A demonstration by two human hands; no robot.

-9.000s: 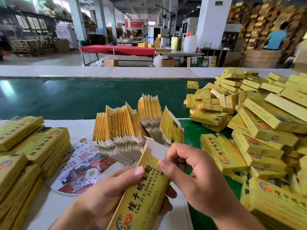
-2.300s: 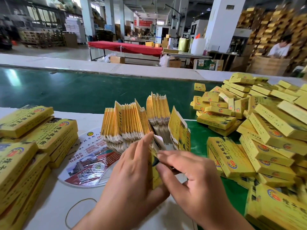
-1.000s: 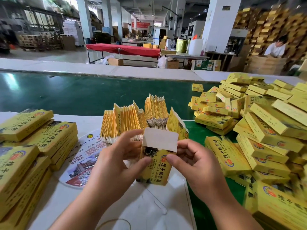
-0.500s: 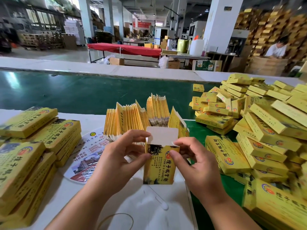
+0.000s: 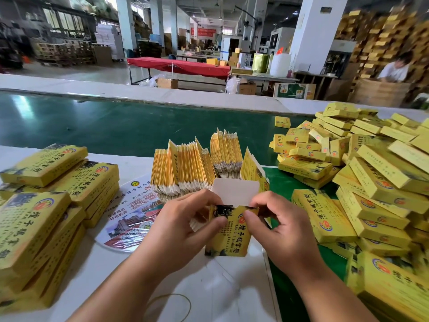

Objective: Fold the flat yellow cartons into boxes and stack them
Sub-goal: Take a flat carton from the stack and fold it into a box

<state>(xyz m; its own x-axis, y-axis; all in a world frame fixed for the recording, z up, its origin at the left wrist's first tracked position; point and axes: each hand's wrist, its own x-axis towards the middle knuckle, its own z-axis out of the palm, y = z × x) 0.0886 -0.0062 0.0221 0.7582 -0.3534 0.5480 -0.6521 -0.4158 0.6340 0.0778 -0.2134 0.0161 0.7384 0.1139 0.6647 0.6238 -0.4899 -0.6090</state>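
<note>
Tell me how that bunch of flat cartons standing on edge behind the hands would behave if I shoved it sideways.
The flat cartons would probably topple or fan out rather than slide as one: they already lean and splay in loose groups. Each looks like thin, light card, so a push likely meets little resistance. No band is visible around them, so expect them to scatter across the white table.
</note>
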